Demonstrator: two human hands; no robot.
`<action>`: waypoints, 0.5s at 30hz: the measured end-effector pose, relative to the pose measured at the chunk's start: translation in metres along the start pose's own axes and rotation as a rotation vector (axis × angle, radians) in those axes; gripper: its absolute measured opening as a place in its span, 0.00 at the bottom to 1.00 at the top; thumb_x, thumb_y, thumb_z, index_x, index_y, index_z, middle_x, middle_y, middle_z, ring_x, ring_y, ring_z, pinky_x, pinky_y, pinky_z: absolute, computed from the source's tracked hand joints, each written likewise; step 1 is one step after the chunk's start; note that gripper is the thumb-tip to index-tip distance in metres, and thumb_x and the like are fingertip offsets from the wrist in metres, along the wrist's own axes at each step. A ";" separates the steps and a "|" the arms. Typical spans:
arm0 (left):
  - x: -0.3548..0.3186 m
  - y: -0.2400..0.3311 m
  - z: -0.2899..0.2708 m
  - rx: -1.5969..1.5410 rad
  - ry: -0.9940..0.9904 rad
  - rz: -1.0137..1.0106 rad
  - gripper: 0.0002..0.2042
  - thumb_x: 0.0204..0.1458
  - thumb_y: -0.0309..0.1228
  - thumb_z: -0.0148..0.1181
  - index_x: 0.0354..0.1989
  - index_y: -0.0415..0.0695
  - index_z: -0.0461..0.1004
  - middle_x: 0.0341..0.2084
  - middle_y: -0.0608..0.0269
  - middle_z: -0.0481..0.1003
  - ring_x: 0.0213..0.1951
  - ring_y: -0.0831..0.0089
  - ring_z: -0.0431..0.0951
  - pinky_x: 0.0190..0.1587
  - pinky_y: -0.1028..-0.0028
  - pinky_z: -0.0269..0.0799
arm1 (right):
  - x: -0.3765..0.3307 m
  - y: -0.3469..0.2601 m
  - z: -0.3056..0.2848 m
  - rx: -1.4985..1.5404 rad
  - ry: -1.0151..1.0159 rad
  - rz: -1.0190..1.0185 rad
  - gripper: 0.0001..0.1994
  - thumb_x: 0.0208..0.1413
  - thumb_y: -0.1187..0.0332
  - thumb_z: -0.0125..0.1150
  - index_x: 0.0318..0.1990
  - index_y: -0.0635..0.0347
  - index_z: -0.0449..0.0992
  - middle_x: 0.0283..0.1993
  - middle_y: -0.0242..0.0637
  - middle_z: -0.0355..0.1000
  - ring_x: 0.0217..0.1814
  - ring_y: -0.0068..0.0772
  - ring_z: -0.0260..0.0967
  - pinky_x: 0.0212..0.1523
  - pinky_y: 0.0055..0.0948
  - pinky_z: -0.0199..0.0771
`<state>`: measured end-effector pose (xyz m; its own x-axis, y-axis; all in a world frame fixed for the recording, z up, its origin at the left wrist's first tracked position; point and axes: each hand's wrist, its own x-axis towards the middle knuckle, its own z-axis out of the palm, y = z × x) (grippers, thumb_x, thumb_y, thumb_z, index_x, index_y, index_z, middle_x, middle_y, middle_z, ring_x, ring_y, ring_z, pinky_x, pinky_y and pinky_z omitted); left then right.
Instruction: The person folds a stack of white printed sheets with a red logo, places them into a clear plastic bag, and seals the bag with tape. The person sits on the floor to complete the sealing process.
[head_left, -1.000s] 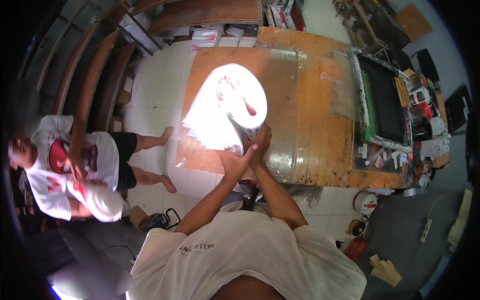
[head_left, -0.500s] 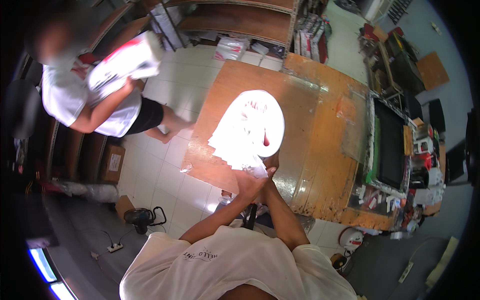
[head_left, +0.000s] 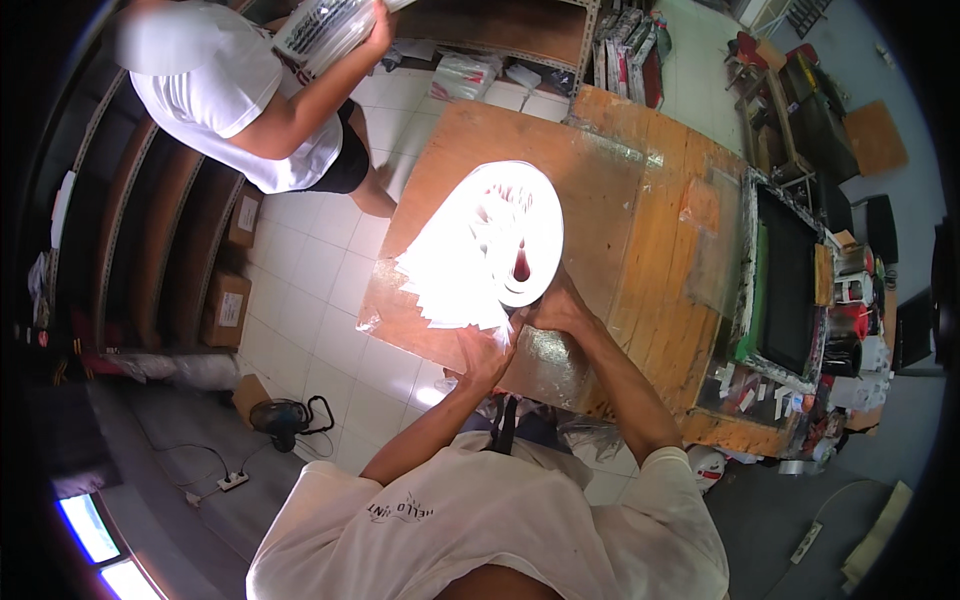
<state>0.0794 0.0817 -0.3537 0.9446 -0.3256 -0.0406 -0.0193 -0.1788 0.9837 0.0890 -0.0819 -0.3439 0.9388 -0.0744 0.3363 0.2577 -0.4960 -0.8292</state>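
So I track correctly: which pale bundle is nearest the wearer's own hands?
The glare-bright, curled bundle with the fanned edge, touched by left hand and right hand; the other bundle is with a co-worker, upper left.

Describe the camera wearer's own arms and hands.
Both forearms are bare below short, off-white sleeves; the shirt has small dark print on its chest. The left hand and right hand look ungloved, with no watch or bracelet visible; both are partly hidden.

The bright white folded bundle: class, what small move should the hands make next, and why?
Perhaps the bare left hand should even up the bright white folded bundle: its layers fan out in uneven steps along its lower left, and that hand is nearest them.
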 end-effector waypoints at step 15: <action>0.002 0.011 0.007 -0.158 0.110 -0.094 0.20 0.56 0.39 0.60 0.52 0.38 0.72 0.43 0.54 0.78 0.46 0.61 0.76 0.52 0.65 0.69 | 0.001 -0.003 -0.009 -0.249 -0.188 -0.016 0.55 0.40 0.59 0.75 0.70 0.69 0.43 0.69 0.61 0.52 0.70 0.62 0.51 0.67 0.50 0.55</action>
<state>0.0784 0.0729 -0.3439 0.9701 -0.2096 -0.1227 0.1141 -0.0526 0.9921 0.0871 -0.0885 -0.3364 0.9669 0.0844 0.2408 0.2304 -0.6946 -0.6815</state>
